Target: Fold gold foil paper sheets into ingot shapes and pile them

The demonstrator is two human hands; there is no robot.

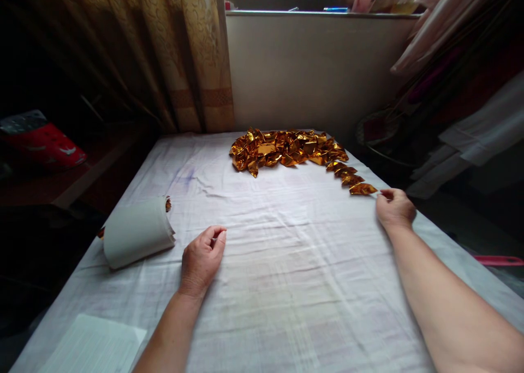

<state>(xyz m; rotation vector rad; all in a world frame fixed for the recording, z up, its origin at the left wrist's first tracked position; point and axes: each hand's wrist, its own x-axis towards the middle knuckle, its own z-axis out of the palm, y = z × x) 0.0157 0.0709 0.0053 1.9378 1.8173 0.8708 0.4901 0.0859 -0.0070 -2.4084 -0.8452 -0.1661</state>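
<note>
Folded pieces of shiny gold foil paper [286,146] lie heaped at the far end of the cloth-covered table [262,286]. A short row of them trails from the heap toward the right edge. At the end of that row, my right hand [396,208] pinches the tip of the nearest gold foil piece [363,189]. My left hand [203,257] rests on the cloth left of centre, fingers curled and thumb against the index finger, with nothing visible in it. To its left stands a curved stack of greyish-white paper [137,232], with gold foil showing at its ends.
A sheet of pale lined paper [96,344] lies at the near left. Gold curtains [196,51] hang behind the table. On the left, a red bag [45,144] sits on a dark wooden surface. Clothes [483,127] hang on the right, above a pink handle [497,260].
</note>
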